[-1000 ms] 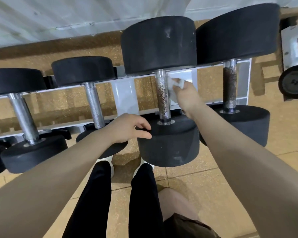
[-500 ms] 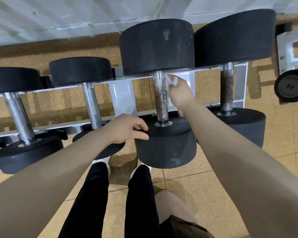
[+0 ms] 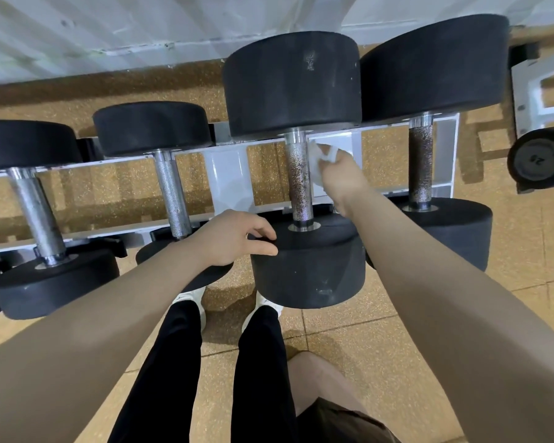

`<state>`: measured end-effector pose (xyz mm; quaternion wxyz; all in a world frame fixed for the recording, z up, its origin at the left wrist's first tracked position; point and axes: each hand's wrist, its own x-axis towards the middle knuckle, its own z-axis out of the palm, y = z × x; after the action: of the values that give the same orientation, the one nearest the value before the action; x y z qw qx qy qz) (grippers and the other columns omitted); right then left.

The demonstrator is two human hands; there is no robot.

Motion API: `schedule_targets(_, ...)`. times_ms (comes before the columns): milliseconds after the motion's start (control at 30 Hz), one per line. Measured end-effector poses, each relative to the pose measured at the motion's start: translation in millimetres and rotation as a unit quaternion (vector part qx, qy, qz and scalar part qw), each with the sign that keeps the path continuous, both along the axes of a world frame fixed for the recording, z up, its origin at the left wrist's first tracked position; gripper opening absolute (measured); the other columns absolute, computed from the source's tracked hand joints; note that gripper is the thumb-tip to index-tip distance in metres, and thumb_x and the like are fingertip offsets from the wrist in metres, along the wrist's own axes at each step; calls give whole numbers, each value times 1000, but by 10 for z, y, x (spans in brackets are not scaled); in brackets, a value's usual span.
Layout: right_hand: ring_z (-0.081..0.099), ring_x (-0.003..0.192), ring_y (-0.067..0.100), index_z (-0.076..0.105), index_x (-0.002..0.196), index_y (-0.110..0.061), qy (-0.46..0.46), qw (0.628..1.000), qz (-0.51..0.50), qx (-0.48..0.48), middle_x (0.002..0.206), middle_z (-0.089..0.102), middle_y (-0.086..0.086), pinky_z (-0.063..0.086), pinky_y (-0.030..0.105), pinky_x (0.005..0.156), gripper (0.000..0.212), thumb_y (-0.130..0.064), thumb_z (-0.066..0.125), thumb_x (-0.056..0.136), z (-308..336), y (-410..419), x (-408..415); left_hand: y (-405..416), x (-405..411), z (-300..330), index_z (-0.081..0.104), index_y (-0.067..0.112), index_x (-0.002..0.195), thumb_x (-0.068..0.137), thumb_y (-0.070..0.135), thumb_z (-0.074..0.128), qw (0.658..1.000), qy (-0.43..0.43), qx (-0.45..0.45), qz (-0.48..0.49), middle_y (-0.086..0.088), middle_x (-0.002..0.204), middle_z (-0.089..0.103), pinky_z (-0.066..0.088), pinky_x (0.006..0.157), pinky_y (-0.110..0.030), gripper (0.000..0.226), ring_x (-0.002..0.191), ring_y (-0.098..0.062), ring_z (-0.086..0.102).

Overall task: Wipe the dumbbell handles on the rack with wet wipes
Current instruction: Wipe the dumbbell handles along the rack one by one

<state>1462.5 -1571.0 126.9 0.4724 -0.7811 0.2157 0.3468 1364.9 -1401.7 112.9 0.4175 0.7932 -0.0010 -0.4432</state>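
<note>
**Wet wipe against the rusty handle**

While black trouser legs [image 3: 186, 372] and white shoes [image 3: 195, 298] stand on the tan floor [image 3: 349, 334] nearest the camera, the left hand [image 3: 234, 239] reaches forward and rests on the near black head [image 3: 307, 266] of the dumbbell being cleaned, its fingers curled over the head's left rim and its thumb on the side. Just beyond and to the right of that hand, the right hand [image 3: 339, 177] pinches a crumpled white wet wipe [image 3: 320, 159] and holds it against the right side of the speckled, rusty handle [image 3: 298, 183], near its upper end. Left of the left hand, two smaller dumbbells with cleaner handles [image 3: 173, 193] lie across the white rack [image 3: 227, 174]. Right of the right hand sits another large dumbbell with a rusty handle [image 3: 421, 164]. Farther still, a white wall [image 3: 141, 24] meets the floor.
</note>
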Motion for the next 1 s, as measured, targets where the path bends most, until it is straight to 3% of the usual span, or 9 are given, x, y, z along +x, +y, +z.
schedule_targets(100, 46, 60, 5, 57, 109, -16, -32, 997, 75, -2, 75, 55, -4, 39, 13, 50, 25, -14, 34, 101, -76, -14, -122, 0, -18, -13, 64, 26, 107, 82, 36, 67, 1000, -5, -4, 9, 13, 107, 60, 35, 75, -5, 28, 97, 1, 52)
schedule_targets(200, 65, 90, 20, 65, 105, -9, 26, 988, 151, -30, 92, 65, 4, 52, 27, 80, 27, -20, 41, 99, -133, -236, -203, -8, -12, -5, 64, 25, 109, 82, 37, 66, 1000, -10, 0, -1, 11, 113, 62, 36, 76, -12, 29, 98, 0, 52)
schedule_targets(300, 50, 61, 18, 61, 81, -10, 75, 933, 333, -117, 73, 56, 4, 38, 14, 50, 25, -10, 41, 95, -77, -376, -239, -13, -1, 10, 64, 25, 110, 82, 37, 66, 1000, -15, 5, -13, 12, 111, 61, 34, 72, -7, 30, 96, 1, 51)
schedule_targets(400, 47, 58, 1, 61, 118, -13, -47, 953, 274, -117, 100, 59, 2, 34, 7, 43, 36, 0, 38, 93, -69, -321, -127, -5, 5, 8, 64, 25, 110, 82, 38, 66, 1000, -15, 6, -17, 14, 104, 59, 33, 70, -4, 30, 92, 3, 50)
schedule_targets(533, 51, 85, 15, 60, 114, -9, -209, 958, 151, -127, 113, 61, 7, 33, 10, 56, 27, -5, 42, 93, -194, -116, 46, 1, 6, -1, 63, 26, 110, 82, 39, 66, 1000, -13, 3, -16, 19, 97, 54, 32, 67, -4, 31, 81, 12, 47)
schedule_targets(733, 43, 80, 15, 61, 87, -5, -237, 891, 361, -138, 79, 40, -5, 29, 16, 66, 17, 7, 50, 82, -290, -106, -161, 15, -40, -37, 64, 25, 108, 82, 37, 67, 1000, -14, -8, 7, 11, 110, 62, 33, 74, -5, 29, 98, 0, 53)
schedule_targets(867, 53, 83, 21, 59, 70, -15, -117, 810, 562, -119, 84, 54, 1, 43, 28, 75, 23, 5, 48, 77, -208, -250, -276, 11, -32, -28, 64, 25, 107, 81, 36, 67, 1000, -5, -12, 11, 11, 110, 62, 35, 75, -9, 28, 99, -1, 53)
schedule_targets(933, 56, 95, 23, 60, 81, -11, -147, 804, 555, -157, 94, 55, -1, 45, 30, 75, 22, 4, 44, 76, -215, -242, -227, 11, -29, -27, 64, 25, 107, 82, 35, 67, 1000, -2, -12, 9, 11, 110, 61, 37, 78, -14, 28, 100, -2, 53)
schedule_targets(1000, 51, 90, 21, 62, 88, -7, -255, 838, 451, -172, 93, 48, -1, 36, 24, 70, 26, 8, 44, 76, -206, -183, -105, 11, -32, -29, 64, 25, 108, 82, 36, 67, 1000, -3, -12, 9, 10, 112, 62, 37, 83, -18, 28, 102, -3, 54)
